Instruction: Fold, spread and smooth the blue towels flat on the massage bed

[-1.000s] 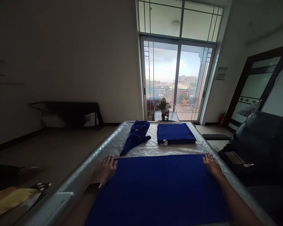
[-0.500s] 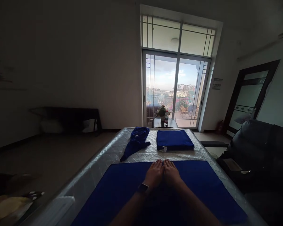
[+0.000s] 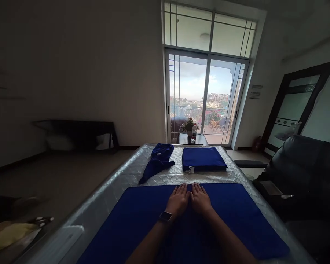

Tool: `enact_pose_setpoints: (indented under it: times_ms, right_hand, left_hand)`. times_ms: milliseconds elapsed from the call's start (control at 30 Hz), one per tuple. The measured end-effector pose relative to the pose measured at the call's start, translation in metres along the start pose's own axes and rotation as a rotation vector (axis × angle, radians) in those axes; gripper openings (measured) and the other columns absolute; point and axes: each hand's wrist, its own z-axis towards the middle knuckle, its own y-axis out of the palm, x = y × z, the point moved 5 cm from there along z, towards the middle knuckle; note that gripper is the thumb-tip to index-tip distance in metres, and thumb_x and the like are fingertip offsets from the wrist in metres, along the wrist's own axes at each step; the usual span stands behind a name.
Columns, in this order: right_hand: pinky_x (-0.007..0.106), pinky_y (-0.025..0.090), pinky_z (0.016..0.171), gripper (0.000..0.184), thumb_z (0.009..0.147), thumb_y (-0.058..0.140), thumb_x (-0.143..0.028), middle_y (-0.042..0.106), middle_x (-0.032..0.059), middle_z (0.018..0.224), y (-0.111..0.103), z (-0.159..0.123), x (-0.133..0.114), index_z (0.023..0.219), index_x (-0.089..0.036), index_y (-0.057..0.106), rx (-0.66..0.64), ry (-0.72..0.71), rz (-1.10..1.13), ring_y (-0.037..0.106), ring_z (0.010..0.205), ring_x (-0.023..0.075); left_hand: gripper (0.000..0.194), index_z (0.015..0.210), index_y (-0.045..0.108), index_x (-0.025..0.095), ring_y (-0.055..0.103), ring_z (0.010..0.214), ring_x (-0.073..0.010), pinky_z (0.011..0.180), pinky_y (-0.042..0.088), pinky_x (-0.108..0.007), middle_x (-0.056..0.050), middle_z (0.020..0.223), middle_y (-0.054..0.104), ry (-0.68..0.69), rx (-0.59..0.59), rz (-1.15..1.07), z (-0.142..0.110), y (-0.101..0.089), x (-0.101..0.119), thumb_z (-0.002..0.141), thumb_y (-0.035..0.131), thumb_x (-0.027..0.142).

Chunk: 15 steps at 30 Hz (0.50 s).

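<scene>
A dark blue cloth (image 3: pixel 132 216) is spread smooth over the near part of a mattress with a shiny quilted cover (image 3: pixel 115 179). On its far edge, near the middle, my left hand (image 3: pixel 178 200) lies flat with the fingers stretched forward; a watch (image 3: pixel 165 216) is on that wrist. My right hand (image 3: pixel 200 198) rests flat beside it, the two almost touching at the thumbs. Beyond them are a folded blue cloth stack (image 3: pixel 203 158) with a white tag, to the right, and a crumpled blue cloth (image 3: pixel 158 161), to the left.
A black leather sofa (image 3: pixel 310 172) stands along the right side. Past the mattress is a small dark table (image 3: pixel 185 139) bearing a potted plant (image 3: pixel 189 126) and a bottle (image 3: pixel 194 132), before a glass sliding door (image 3: pixel 192 84). A low dark frame (image 3: pixel 79 132) leans by the left wall.
The view has tilted slightly down, so the room sits higher in the picture. Both hands stay at the cloth's far edge, with fingers a little more spread and flatter.
</scene>
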Motion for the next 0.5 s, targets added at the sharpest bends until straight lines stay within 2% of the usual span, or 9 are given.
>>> enact_pose_setpoints:
  times_ms: [67,133,233,367,433,500]
  right_hand:
    - [0.038,0.015,0.127,0.065,0.106,0.016,-0.041,0.022,0.0086,0.168,-0.003,-0.001,0.022,0.161,-0.009,0.026,-0.009,0.062,-0.041,0.019,0.156,0.0196]
    - [0.039,0.016,0.127,0.065,0.105,0.017,-0.040,0.023,0.0095,0.168,-0.009,-0.006,0.054,0.161,-0.008,0.024,-0.012,0.117,-0.080,0.019,0.156,0.0198]
    - [0.044,0.018,0.126,0.064,0.104,0.020,-0.034,0.027,0.0149,0.166,-0.022,-0.022,0.116,0.159,-0.004,0.028,-0.002,0.192,-0.119,0.020,0.156,0.0227]
    - [0.049,0.021,0.126,0.059,0.099,0.022,-0.020,0.033,0.0175,0.164,-0.038,-0.047,0.192,0.151,-0.005,0.047,0.043,0.286,-0.165,0.022,0.156,0.0248]
    - [0.049,0.019,0.126,0.058,0.099,0.022,-0.017,0.035,0.0172,0.163,-0.040,-0.055,0.217,0.147,-0.007,0.052,0.071,0.311,-0.179,0.024,0.155,0.0240]
    - [0.048,0.018,0.127,0.057,0.100,0.022,-0.020,0.037,0.0158,0.163,-0.038,-0.057,0.233,0.147,-0.009,0.053,0.091,0.313,-0.189,0.026,0.154,0.0235]
  left_hand:
    - [0.053,0.153,0.045,0.011,0.035,0.151,-0.0249,0.123,0.033,-0.046,-0.015,0.160,0.043,-0.017,-0.020,0.016,-0.004,-0.001,-0.016,0.106,0.025,0.026]
    - [0.053,0.152,0.047,0.011,0.035,0.151,-0.0268,0.123,0.032,-0.048,-0.016,0.160,0.042,-0.052,-0.046,0.032,-0.013,-0.004,-0.044,0.104,0.028,0.023]
    - [0.054,0.148,0.051,0.008,0.036,0.150,-0.0308,0.121,0.032,-0.052,-0.019,0.159,0.042,-0.127,-0.082,0.057,-0.037,-0.012,-0.105,0.101,0.029,0.020]
    - [0.055,0.144,0.056,0.007,0.038,0.149,-0.0334,0.120,0.033,-0.055,-0.019,0.158,0.044,-0.253,-0.090,0.115,-0.078,-0.022,-0.197,0.098,0.028,0.018]
    - [0.054,0.142,0.059,0.010,0.040,0.148,-0.0325,0.120,0.034,-0.055,-0.017,0.156,0.048,-0.311,-0.079,0.133,-0.095,-0.025,-0.232,0.096,0.032,0.020]
    - [0.053,0.141,0.059,0.010,0.042,0.147,-0.0326,0.118,0.036,-0.056,-0.018,0.154,0.050,-0.353,-0.074,0.132,-0.105,-0.025,-0.252,0.097,0.033,0.022]
